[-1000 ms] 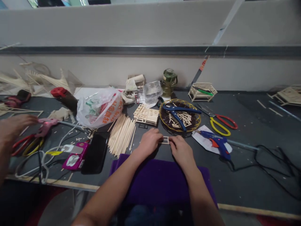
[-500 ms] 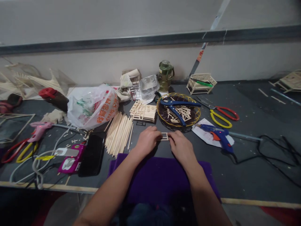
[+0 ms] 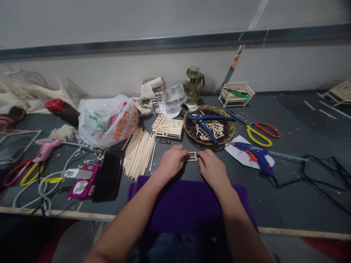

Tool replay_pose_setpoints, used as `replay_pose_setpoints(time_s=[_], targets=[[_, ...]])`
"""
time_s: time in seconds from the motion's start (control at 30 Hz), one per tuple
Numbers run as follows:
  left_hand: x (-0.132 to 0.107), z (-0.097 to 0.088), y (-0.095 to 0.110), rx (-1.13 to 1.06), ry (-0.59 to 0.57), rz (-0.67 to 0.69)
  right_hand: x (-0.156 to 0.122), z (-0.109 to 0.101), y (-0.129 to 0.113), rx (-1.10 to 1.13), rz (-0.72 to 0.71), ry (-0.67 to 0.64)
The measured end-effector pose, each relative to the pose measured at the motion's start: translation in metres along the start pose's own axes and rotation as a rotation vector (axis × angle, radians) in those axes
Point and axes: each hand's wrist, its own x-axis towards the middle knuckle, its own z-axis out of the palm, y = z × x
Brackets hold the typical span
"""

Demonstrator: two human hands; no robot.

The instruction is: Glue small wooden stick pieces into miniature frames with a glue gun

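Observation:
A small rectangular frame of wooden sticks (image 3: 192, 153) lies low over the dark table between my hands. My left hand (image 3: 174, 160) pinches its left end, and that end is hidden behind the fingers. At the frame's right end, my right hand (image 3: 210, 163) has thumb and forefinger closed on the edge. Both forearms cross a purple cloth (image 3: 186, 204) at the table's front. Left of my hands lies a bundle of loose wooden sticks (image 3: 138, 153). Just beyond them is a stack of glued stick panels (image 3: 168, 128).
A wicker basket (image 3: 234, 133) with blue-handled cutters (image 3: 205, 129) and stick offcuts stands behind my right hand. To the right are a blue glue gun (image 3: 259, 157) and scissors (image 3: 260, 133). A phone (image 3: 108, 177), plastic bag (image 3: 109, 120) and pink glue gun (image 3: 46, 148) lie left.
The view has shifted slightly. My hands keep their hold on the stick frame, with the right hand's fingers a little further from the left.

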Motion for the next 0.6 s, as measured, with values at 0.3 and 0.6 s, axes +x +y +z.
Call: replay_pose_setpoints(time_s=[0.3, 0.6], targets=[[-0.004, -0.012, -0.018, -0.147, 0.146, -0.056, -0.004, -0.001, 0.003, 0.041, -0.033, 0.055], [-0.008, -0.015, -0.032, -0.235, 0.202, -0.147, 0.003, -0.002, -0.012, 0.062, -0.223, 0.117]])
